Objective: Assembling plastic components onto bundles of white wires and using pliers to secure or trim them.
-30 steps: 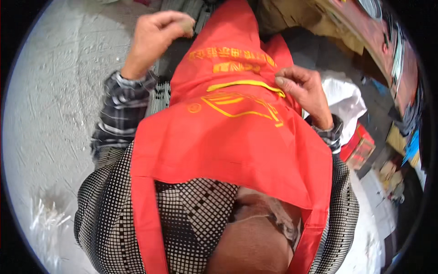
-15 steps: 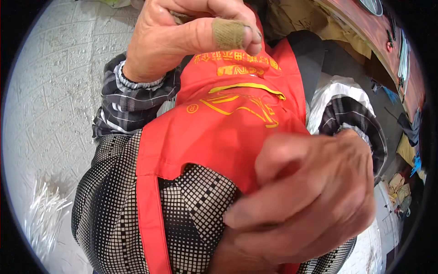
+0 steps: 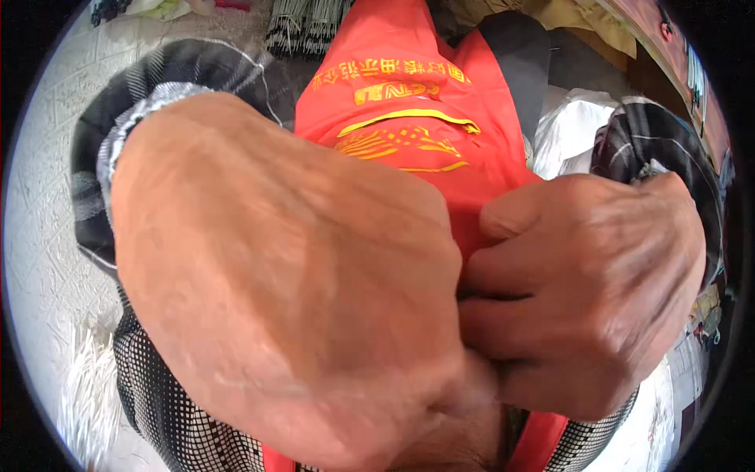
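My left hand [image 3: 283, 275] fills the middle and left of the view, very close, with its back turned up. It is curled, and its fingers are hidden behind it, slightly smeared by motion. Beside it, my right hand [image 3: 590, 291] has its fingers folded inward, their tips meeting the left hand's edge. What the two hands hold, if anything, is hidden beneath them. Behind both hands hangs a red apron [image 3: 487, 169] with yellow print and a yellow-edged pocket, over black-and-white checked trousers [image 3: 161, 370].
A bundle of thin white strips [image 3: 86, 385] lies on the pale textured floor [image 3: 51, 236] at left. Thin dark-tipped rods [image 3: 307, 27] are bunched at the top. A white plastic bag [image 3: 570, 130] sits at right, near a reddish tabletop [image 3: 641, 20].
My left hand has come down from the top, closer to view, and now meets my right hand. Its taped thumb is now hidden. My right hand has moved slightly right and up.
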The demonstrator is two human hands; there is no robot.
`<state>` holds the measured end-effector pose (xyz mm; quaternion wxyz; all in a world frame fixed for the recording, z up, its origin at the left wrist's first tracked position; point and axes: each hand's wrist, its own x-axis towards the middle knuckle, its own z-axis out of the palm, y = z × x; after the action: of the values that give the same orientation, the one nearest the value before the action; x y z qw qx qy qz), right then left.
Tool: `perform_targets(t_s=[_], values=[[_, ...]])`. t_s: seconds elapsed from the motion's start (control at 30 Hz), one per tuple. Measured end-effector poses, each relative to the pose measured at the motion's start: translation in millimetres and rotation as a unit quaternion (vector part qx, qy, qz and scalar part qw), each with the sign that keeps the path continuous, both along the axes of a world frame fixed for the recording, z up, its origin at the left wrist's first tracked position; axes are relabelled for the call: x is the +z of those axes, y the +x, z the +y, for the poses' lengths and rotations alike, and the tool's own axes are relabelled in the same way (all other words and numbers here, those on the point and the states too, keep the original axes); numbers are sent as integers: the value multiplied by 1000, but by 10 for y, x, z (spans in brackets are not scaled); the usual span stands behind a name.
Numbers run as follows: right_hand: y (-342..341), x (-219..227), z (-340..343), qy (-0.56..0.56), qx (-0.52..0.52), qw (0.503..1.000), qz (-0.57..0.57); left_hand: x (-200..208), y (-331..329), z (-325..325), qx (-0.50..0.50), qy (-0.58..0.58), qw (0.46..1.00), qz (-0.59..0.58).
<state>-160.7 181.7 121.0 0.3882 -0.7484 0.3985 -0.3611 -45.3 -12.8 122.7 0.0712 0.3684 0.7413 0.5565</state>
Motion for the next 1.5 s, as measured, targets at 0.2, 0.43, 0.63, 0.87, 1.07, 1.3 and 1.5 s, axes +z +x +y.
perform_targets(t_s=[0.2,0.43,0.63,0.87,1.07,1.3,1.5], values=[[85,-80,67,18,-21,1000,-14,61,144,176,126,-66,990,-17],[-118,-16,-44,-34,-10,999,38,73,330,250,392,-143,908,-34],[-338,31,-222,-80,3,992,94,37,199,411,544,-143,825,-64],[-498,105,-393,-98,0,985,142,89,165,330,568,-124,809,-80],[-444,138,-432,0,-58,980,191,37,166,162,541,-168,823,-26],[-345,-7,-555,-56,-33,986,153,-173,-163,-326,-55,24,998,-11],[-114,-128,-557,-89,-1,995,44,-132,-254,-370,-107,-19,994,11]])
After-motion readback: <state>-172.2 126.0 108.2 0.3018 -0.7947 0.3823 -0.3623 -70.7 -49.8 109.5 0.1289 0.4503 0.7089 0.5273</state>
